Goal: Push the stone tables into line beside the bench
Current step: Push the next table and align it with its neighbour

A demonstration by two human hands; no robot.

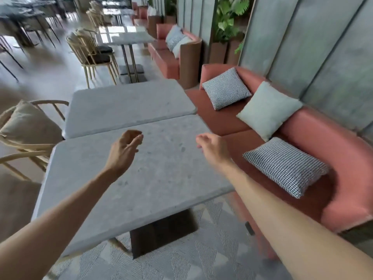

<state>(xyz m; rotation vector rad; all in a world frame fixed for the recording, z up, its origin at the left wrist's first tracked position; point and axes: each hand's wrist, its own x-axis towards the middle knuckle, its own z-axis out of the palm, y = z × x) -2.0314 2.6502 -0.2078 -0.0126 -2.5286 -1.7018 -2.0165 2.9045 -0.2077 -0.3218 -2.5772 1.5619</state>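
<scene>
Two grey stone tables stand edge to edge beside a pink bench (314, 126). The near table (165, 178) rests on a dark pedestal; the far table (129, 104) butts against its far edge, with a thin seam between them. My left hand (125, 150) hovers over the middle of the near table, fingers loosely curled, holding nothing. My right hand (212, 148) hangs above that table's right edge, near the bench seat, fingers relaxed and empty. Whether either hand touches the stone I cannot tell.
Checked and plain cushions (268, 110) lie on the bench. Wooden chairs (30, 128) stand on the left of the tables. A third stone table (131, 37) and another pink bench (169, 57) stand further back. A patterned rug (181, 263) covers the floor underfoot.
</scene>
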